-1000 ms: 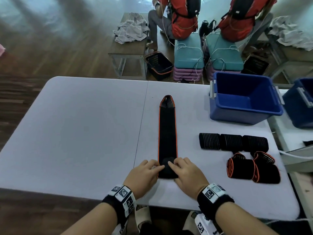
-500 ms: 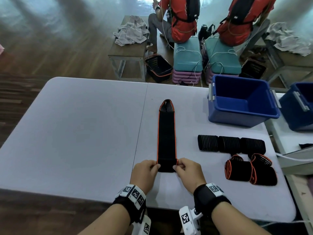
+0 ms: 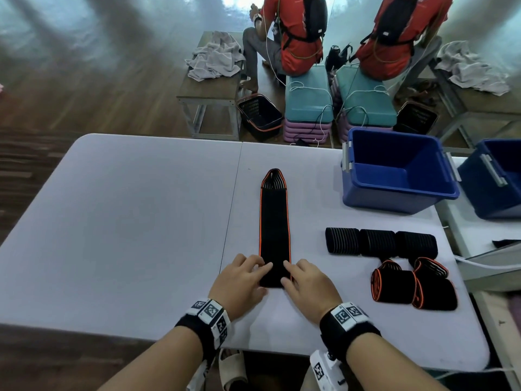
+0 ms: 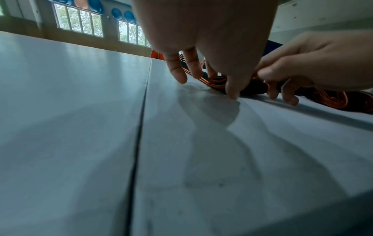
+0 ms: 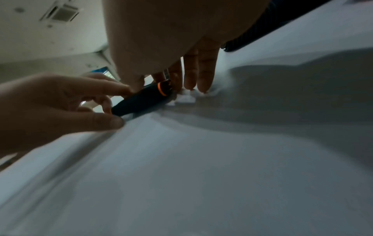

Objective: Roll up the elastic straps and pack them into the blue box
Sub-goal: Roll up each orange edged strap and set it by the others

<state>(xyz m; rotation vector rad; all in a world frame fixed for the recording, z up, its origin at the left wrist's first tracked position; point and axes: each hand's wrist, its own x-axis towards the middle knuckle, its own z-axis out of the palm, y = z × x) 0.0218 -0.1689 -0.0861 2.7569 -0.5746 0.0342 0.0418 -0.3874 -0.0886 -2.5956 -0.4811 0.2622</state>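
A long black elastic strap (image 3: pixel 275 227) with orange edges lies flat on the white table (image 3: pixel 127 221), running away from me. Its near end is turned into a small tight roll (image 5: pixel 141 100). My left hand (image 3: pixel 245 277) pinches the roll's left side between thumb and fingers. My right hand (image 3: pixel 304 277) holds its right side the same way. The left wrist view shows both hands curled over the roll (image 4: pixel 254 89). The blue box (image 3: pixel 389 198) stands open and empty at the far right. Three black striped rolls (image 3: pixel 380 242) and two orange-edged rolls (image 3: pixel 394 286) lie right of my hands.
A second blue box (image 3: pixel 496 187) sits on the neighbouring table at the right. The table seam (image 3: pixel 231 207) runs just left of the strap. Beyond the far edge are benches with towels (image 3: pixel 214 60), black baskets (image 3: pixel 259 114) and two seated people in red.
Half a second ago both hands pinched the strap's near end close to me. Now the fingers have pushed forward over it, turning the roll away from me.
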